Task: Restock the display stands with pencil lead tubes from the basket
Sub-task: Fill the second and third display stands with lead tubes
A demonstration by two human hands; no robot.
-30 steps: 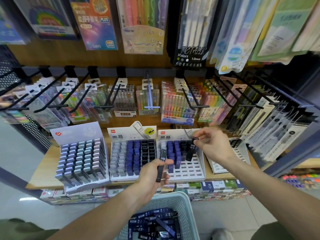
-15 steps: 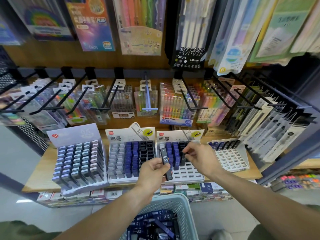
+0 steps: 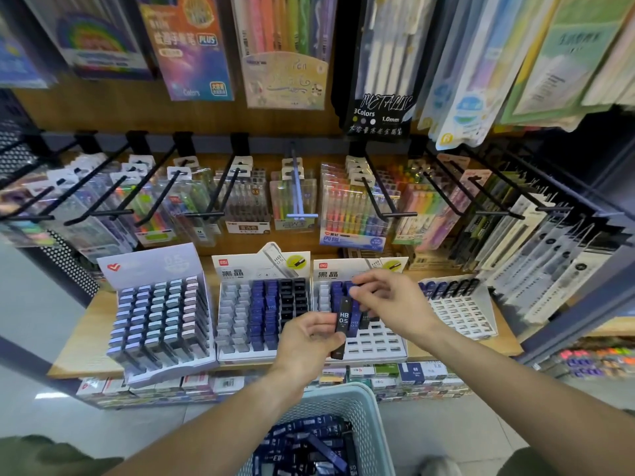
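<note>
Four display stands in a row along the wooden shelf [image 3: 68,341]: lilac stand [image 3: 158,314] at the left end, full; second stand [image 3: 263,304] part filled, blue and black columns; third stand [image 3: 360,324] with empty slots along its front edge; fourth stand [image 3: 458,309] at the right end, one back row only. Left hand [image 3: 305,341], fingers curled round one black lead tube [image 3: 342,324], marked HB 0.5, upright over the third stand. Right hand [image 3: 391,304] just beside, fingertips pinching the tube's top; hiding much of that stand's right side. Basket [image 3: 364,407] below the shelf's front edge, heaped with blue and black tubes, too many to count. Hanging pen packs [image 3: 354,204] on black hooks above.
</note>
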